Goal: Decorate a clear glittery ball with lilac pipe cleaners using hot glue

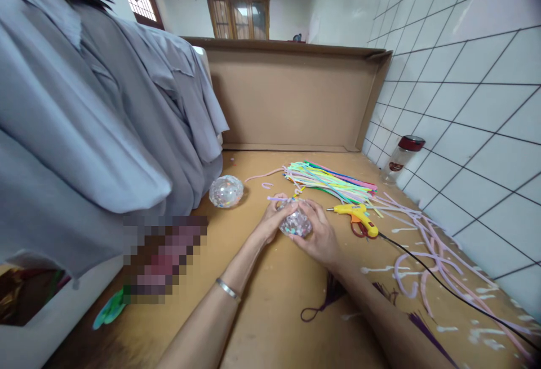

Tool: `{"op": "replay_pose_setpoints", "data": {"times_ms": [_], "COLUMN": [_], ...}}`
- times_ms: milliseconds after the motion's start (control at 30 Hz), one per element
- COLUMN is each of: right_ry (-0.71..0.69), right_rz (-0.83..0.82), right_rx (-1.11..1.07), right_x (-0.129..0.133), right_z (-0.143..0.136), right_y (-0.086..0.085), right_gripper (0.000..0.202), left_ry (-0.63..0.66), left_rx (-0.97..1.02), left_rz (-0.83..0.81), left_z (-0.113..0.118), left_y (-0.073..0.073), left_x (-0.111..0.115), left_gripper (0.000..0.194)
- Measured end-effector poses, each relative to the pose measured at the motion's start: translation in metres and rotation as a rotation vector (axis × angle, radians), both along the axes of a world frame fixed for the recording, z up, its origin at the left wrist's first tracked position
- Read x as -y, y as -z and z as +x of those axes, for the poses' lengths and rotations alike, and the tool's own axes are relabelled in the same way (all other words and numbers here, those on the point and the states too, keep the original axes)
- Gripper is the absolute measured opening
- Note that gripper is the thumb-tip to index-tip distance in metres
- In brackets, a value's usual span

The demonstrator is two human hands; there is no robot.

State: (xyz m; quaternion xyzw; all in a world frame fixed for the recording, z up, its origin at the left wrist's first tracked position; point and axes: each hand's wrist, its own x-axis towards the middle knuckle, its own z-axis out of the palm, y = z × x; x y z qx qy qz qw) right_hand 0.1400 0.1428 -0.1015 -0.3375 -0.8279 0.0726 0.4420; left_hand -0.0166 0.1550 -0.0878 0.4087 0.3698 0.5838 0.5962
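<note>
My left hand [270,223] and my right hand [323,236] are both closed around a clear, faceted plastic ball [293,226] just over the table. Small coloured bits show through its wall; my fingers hide part of it. A short lilac pipe cleaner [275,198] sticks out by my left fingertips. Farther left rests a second clear, faceted piece [226,191], rounded like a bowl or dome. To the right of my right hand lies a yellow hot glue gun [357,217], its nozzle pointing toward that hand.
Behind my hands lies a bundle of coloured pipe cleaners [332,180]. Loose pink and lilac ones [431,245] spread rightward across the glue gun's black cord [422,265]. A dark purple tassel [333,290] is near my right forearm. A red-lidded bottle [399,160], cardboard wall [291,98] and grey garments [105,115] surround the table.
</note>
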Motion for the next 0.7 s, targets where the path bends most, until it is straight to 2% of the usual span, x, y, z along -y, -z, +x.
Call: {"op": "replay_pose_setpoints", "data": {"times_ms": [167,433,700], "right_ry": [0.019,0.038,0.129], "right_rz": [0.006,-0.015,-0.023], "right_rx": [-0.019,-0.088,-0.120], "right_x": [0.001,0.002,0.007], "right_z": [-0.001,-0.004,-0.011], "right_y": [-0.002,0.001,0.006], "right_gripper": [0.070,0.071,0.069], "left_ry": [0.024,0.128,0.108], "left_rx": [-0.031,-0.136,-0.273], "left_rz": [0.017,0.011,0.072], "left_z": [-0.001,-0.012,-0.009], "left_y": [0.002,-0.006,-0.007], "left_x": [-0.001,0.002,0.003], "left_gripper": [0.064,0.083,0.080]}}
